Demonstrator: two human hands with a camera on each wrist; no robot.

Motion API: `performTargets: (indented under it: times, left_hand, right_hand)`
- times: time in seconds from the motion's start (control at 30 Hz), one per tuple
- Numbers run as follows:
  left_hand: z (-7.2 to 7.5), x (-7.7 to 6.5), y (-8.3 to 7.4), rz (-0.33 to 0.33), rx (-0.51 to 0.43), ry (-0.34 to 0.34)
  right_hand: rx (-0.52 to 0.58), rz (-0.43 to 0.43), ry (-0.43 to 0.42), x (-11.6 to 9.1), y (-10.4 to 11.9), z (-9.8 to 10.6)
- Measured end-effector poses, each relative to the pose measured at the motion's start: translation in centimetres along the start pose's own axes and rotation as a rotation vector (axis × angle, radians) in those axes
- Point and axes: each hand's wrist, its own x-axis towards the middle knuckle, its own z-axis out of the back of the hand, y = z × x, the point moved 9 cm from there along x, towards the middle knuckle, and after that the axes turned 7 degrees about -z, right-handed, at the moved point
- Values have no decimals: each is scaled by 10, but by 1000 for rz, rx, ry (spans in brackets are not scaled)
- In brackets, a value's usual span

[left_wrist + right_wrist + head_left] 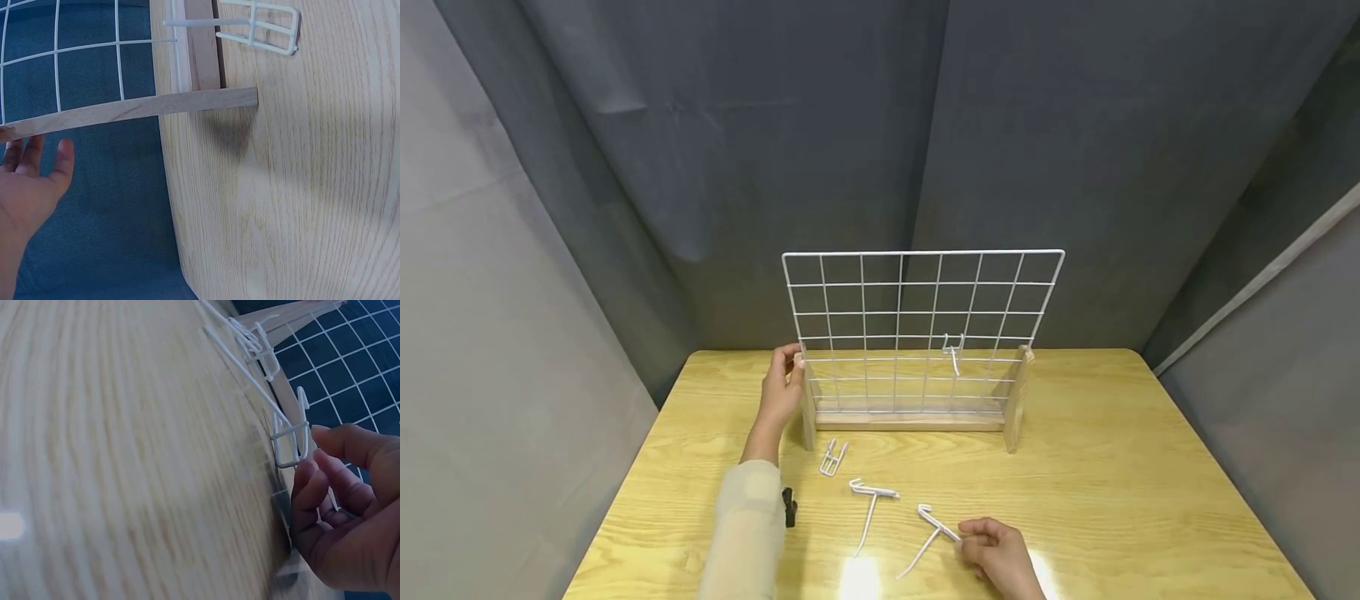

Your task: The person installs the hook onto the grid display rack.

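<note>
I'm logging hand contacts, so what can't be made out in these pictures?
Left wrist view: some fingertips of the left hand, hidden behind the wooden upright.
Right wrist view: whether the right hand touches the nearest white wire hook; any gap is too small to judge.
Head view: the right forearm, cut off by the bottom edge.
Head view: details of the black device beside the left sleeve, too small.

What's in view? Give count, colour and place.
Table: 1, yellow wood grain, foreground
Wooden stand: 1, pale wood, on table
Wire grid: 1, white, in the stand
Hanging hook: 1, white, on the grid
Loose hooks: 3, white, before the stand
Black object: 1, black, left of the hooks
Drapes: count unclear, grey, behind, both sides
Pale strip: 1, whitish, far right
Sleeve: 1, cream, left arm
Left hand: 1, bare, at stand's left
Right hand: 1, bare, at rightmost hook
</note>
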Motion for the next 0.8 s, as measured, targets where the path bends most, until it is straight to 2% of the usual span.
performTargets:
  times: [0.17,0.47,0.6,0.8]
  left_hand:
    - [-1,-1,0,-7,-15,4]
    - [0,-2,2,7,-22,2]
    - [1,-1,2,6,-26,-1]
    - [0,-1,1,4,-19,-3]
  right_hand:
    - [-110,89,-64,2,5,-1]
    - [-308,196,-163,13,17,-2]
    - [-347,261,-177,25,25,-1]
    - [-342,344,-163,46,39,2]
